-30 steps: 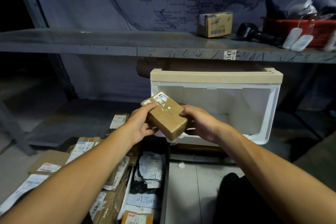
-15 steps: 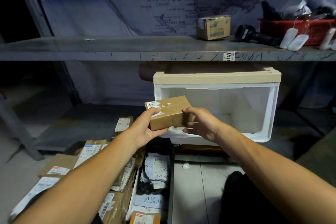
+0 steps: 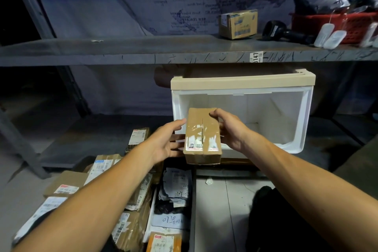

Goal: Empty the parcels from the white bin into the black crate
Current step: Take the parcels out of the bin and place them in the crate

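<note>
- Holding a taped brown cardboard parcel (image 3: 202, 137) between both hands, in the air in front of the white bin (image 3: 294, 120).
- My left hand (image 3: 165, 145) lies against the parcel's left side, thumb along the upper edge, fingers fairly straight and reaching beneath it.
- My right hand (image 3: 229, 127) grips the right side, thumb curled over the top face, fingers wrapped behind.
- Parcel's top face is tilted toward me; clear tape and white labels show at its near end.
- White bin is tipped on its side on the lower shelf, mouth facing me, beige rim uppermost.
- Below the parcel, the black crate (image 3: 192, 200) holds grey mailer bags (image 3: 177, 188); labelled cartons (image 3: 102, 166) are stacked just left of it.
- Upper shelf (image 3: 122, 51) carries a small printed carton (image 3: 238, 23), a barcode scanner (image 3: 284, 31) and a red basket (image 3: 327, 22).
</note>
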Demonstrator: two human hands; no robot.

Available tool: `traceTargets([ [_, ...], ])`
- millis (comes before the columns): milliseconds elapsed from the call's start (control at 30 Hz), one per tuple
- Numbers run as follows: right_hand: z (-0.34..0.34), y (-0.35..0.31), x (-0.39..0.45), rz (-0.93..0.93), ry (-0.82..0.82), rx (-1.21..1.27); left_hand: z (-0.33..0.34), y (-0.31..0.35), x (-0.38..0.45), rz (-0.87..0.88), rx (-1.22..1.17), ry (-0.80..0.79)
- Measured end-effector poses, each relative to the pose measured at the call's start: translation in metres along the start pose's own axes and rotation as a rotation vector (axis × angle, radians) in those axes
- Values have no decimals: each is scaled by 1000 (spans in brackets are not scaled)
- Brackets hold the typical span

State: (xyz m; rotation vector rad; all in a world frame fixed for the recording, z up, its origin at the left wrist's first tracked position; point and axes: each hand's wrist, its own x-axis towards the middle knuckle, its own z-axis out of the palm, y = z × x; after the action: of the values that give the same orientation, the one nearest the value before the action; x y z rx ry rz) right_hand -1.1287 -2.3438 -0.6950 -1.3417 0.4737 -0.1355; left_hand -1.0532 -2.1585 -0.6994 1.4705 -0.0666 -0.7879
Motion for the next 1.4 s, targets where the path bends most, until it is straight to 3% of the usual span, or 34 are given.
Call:
traceTargets([
  [133,4,2,0,22,-86,-56,7,-3,-3,17,14,-60],
  [400,6,-2,1,77,-145,-70,6,-1,0,76,-84,11],
  [633,1,-4,0,54,-49,-106,-4,3,5,72,-296,128],
  [833,1,-4,-4,65,-98,-84,-6,2,7,67,-390,141],
  [1000,0,-10,-5,77,-26,50,-6,1,2,40,-227,63],
  [1167,-9,-10,-3,133,50,70,-7,-1,1,212,-17,22],
  [1400,-16,-10,-2,268,-28,9,-8,-3,1,213,21,-11],
])
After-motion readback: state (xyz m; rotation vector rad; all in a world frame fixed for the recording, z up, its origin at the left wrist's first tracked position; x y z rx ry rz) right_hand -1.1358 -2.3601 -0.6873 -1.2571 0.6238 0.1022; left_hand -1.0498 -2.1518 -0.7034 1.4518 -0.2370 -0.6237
